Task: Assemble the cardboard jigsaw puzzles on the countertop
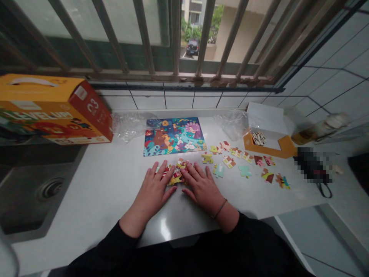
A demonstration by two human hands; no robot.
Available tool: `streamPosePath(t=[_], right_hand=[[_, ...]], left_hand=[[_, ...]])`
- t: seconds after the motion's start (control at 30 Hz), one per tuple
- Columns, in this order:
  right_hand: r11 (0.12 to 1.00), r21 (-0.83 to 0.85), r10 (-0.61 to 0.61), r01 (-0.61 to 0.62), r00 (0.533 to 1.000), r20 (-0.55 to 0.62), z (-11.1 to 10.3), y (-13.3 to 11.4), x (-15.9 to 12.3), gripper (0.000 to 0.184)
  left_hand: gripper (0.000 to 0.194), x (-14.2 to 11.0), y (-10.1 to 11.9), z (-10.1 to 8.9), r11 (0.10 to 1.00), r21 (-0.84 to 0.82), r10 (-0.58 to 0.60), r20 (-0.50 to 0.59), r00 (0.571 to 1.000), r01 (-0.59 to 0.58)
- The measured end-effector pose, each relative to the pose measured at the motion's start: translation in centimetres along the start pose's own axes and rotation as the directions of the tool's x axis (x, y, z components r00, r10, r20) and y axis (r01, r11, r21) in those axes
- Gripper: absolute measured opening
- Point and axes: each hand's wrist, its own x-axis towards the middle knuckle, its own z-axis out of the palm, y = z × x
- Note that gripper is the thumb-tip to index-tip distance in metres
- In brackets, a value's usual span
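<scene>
Both my hands lie palm down on a small heap of puzzle pieces [176,177] on the white counter. My left hand [155,188] has its fingers spread over the heap's left side, partly covering red and white pieces. Over the right side, my right hand [200,184] rests with fingers stretched out. Neither hand grips a piece. Just behind the heap is a rectangular puzzle picture [175,136] with colourful animals. To the right, several loose puzzle pieces [230,161] lie scattered face up, among them a pale green piece [245,171].
An orange box [37,111] stands at the left beside a sink [20,184]. Clear plastic wrapping [129,125] lies near it. At the right are an open small box [268,144] with pieces inside, a bottle [319,129] and a blurred dark item [313,165]. Window bars [173,38] run behind.
</scene>
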Motion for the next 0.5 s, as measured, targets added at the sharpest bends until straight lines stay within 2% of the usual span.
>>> streamPosePath(t=[0.17, 0.3, 0.5], right_hand=[[0.992, -0.008, 0.128, -0.128, 0.992, -0.011, 0.2, 0.8, -0.2, 0.075], [0.965, -0.024, 0.260, -0.261, 0.964, -0.053, 0.8, 1.8, -0.7, 0.079], [0.922, -0.069, 0.372, -0.380, 0.922, -0.106, 1.4, 2.5, -1.8, 0.082]], left_hand=[[0.071, -0.5, -1.5, -0.4, 0.997, 0.053, -0.063, 0.002, 0.998, 0.063], [0.073, -1.0, -2.8, -1.0, 0.989, 0.099, -0.112, 0.014, 0.994, 0.110], [0.066, -2.3, -5.2, -1.8, 0.963, 0.154, -0.225, -0.001, 0.974, 0.222]])
